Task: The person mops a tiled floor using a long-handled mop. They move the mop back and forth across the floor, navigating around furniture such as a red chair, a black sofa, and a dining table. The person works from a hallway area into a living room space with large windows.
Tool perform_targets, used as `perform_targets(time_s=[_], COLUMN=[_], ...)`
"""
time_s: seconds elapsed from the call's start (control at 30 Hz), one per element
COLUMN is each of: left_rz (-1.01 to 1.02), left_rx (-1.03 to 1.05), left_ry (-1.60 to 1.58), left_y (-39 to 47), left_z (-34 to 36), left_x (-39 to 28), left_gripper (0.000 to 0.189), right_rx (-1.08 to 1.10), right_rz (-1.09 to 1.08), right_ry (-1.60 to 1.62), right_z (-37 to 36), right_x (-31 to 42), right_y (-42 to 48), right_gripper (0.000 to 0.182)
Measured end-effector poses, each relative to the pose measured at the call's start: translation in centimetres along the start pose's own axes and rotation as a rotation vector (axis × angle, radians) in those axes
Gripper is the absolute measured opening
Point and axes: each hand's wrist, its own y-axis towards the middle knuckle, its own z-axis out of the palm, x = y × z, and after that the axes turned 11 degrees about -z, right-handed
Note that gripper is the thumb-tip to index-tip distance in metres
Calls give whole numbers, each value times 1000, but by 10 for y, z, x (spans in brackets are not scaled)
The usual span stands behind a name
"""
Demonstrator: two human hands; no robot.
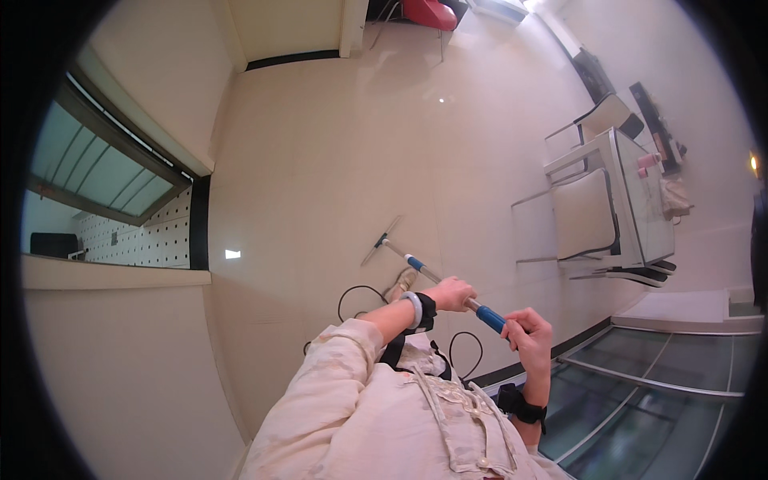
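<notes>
A long-handled squeegee (423, 269) with a metal pole and blue sleeves slants across the floor before me. Its thin, straight head (381, 240) is at floor level, ahead of my shoe (404, 282). My left hand (451, 294) grips the pole partway up, just below the blue handle grip (491, 318). Around the upper end of that grip, my right hand (529, 333) has its fingers curled; they hide the end itself. Both wrists wear black straps, and a pale bangle (414, 309) circles the left one.
White chairs (585, 216) and a glass-topped table (645, 210) stand at the right. A red chair (429, 13) is at the far end. To the left, a glazed door (111, 162) opens onto spotted tiles. Black cables (467, 354) loop beside my body. Glass panels (636, 390) lie at lower right.
</notes>
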Motion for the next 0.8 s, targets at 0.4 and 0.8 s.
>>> perform_targets(time_s=[0.4,0.8], left_rz=[-496,-732], left_rx=[-313,-425], left_ry=[29,-33], left_y=[-21,-57], left_z=[-116,-171], left_x=[171,276], left_gripper=[21,40], right_rx=[557,900], right_rz=[-116,-234], right_ry=[88,42], right_z=[81,161], right_x=[-37,-64], right_y=[215,338], right_gripper=[8,23])
